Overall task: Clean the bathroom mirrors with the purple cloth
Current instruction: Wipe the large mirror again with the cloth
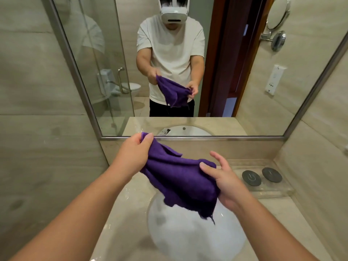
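Both forearms reaching over white basin. Left hand pinching upper corner of purple cloth; right hand gripping its lower bunch, fingers partly spread. Cloth hanging above basin, clear of wall mirror. Seemingly readying cloth; next: bunching pad, pressing against glass.

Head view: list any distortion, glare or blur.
Head view: wide-angle bending makes the mirror frame lean outward at both sides; the sink is washed out to near white, its detail lost; the cloth, in the grip of the left hand and right hand, stays fairly sharp; lighting is soft, with faint shadows.
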Motion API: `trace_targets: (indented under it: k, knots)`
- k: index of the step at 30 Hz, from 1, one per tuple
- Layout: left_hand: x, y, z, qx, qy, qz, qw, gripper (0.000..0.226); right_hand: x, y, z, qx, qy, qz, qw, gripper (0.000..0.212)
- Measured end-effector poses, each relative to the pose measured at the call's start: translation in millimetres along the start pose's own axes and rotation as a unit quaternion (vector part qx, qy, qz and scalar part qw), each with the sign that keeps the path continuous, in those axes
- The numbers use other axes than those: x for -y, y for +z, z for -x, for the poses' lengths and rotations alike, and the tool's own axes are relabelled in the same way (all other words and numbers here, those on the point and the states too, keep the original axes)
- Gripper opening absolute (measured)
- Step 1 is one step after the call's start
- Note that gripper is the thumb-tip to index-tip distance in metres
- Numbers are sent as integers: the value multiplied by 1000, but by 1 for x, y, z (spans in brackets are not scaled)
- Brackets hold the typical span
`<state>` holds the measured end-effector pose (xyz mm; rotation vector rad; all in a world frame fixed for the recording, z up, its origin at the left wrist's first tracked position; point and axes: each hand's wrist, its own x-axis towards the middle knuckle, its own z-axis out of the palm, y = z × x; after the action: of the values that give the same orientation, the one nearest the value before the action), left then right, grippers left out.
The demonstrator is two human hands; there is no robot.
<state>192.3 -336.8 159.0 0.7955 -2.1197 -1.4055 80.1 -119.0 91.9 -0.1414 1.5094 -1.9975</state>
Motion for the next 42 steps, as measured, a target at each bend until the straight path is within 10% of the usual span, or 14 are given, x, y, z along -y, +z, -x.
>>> trace_targets:
  k: [4, 9, 16, 23, 28, 34, 39, 42]
  knots:
    - [7, -11, -9, 167, -118, -8, 979, 36, 35, -24, 2, 189, 49, 301, 933, 65]
    - [8, -3, -18, 250, -133, -287, 915, 52, 49, -29, -24, 49, -31, 608, 792, 16]
    - [17, 19, -61, 138, -59, -286, 946, 19, 70, -48, -72, -94, -75, 509, 852, 21]
    - [26, 62, -131, -75, -130, -368, 918, 48, 81, -30, -152, -117, -37, 209, 970, 19]
    - [20, 86, -167, 69, -355, 66, 930, 84, 86, -2, -209, -133, 0, 27, 991, 27]
    - [20, 130, -203, -36, -195, 302, 933, 67, 72, 14, -245, -206, -9, -147, 967, 50]
    - [46, 168, -181, -163, -39, 229, 959, 16, 53, 8, -253, -214, -19, -96, 972, 32]
    - [56, 200, -147, -73, -34, 194, 978, 19, 50, 9, -249, -177, -71, -31, 981, 29]
